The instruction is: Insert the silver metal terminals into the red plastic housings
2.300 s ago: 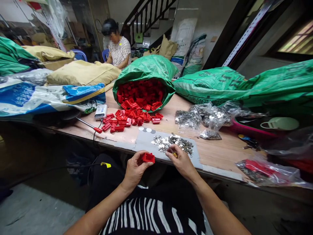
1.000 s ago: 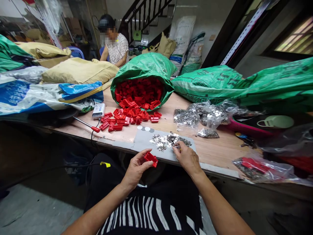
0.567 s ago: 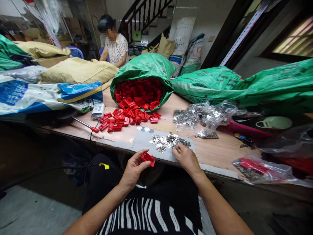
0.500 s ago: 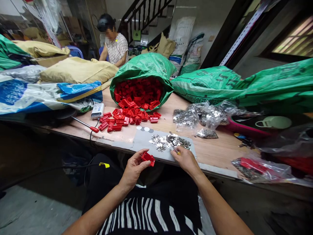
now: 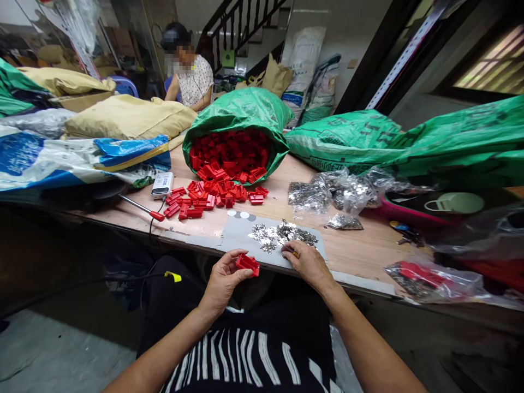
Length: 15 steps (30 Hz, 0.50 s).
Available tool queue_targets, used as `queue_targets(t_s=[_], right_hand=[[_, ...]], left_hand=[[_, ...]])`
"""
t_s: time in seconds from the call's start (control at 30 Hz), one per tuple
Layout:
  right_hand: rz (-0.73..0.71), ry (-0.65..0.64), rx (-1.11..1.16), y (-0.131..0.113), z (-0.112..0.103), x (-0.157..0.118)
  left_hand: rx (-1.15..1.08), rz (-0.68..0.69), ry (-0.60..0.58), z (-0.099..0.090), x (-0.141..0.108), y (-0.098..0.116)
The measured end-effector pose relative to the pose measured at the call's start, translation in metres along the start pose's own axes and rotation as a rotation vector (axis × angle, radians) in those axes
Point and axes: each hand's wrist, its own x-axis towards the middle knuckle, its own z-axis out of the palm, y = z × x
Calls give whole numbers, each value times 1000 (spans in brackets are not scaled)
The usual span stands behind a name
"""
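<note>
My left hand [image 5: 224, 277] grips a red plastic part [image 5: 248, 264] by its left end, just off the table's front edge, with its hollow side facing up. My right hand [image 5: 305, 263] is closed on a thin tool with a yellow handle [image 5: 295, 254], mostly hidden by the fingers. Its fingertips are at the near edge of a pile of small silvery metal pieces [image 5: 282, 234], which lies on a grey mat [image 5: 235, 240]. More red parts [image 5: 213, 196] lie loose behind the mat, spilling from an open green sack [image 5: 241, 106].
Clear bags of metal pieces [image 5: 344, 196] lie right of the sack. At left are a white device [image 5: 162, 184] and a rod with a red end [image 5: 141, 207]. A pink tray [image 5: 409, 214] stands at right. Another person [image 5: 196, 82] sits behind the table.
My right hand has shifted slightly left and its fingers have curled in, so less of the tool shows. My left hand still holds the red part in nearly the same place.
</note>
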Motion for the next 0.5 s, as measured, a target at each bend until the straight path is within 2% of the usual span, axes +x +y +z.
queue_targets(t_s=[0.17, 0.33, 0.5], right_hand=[[-36, 52, 160, -11, -5, -3], [-77, 25, 388, -47, -10, -17], [-134, 46, 410, -72, -5, -26]], left_hand=[[63, 58, 33, 1, 1, 0], [122, 100, 80, 5, 1, 2], [205, 164, 86, 7, -1, 3]])
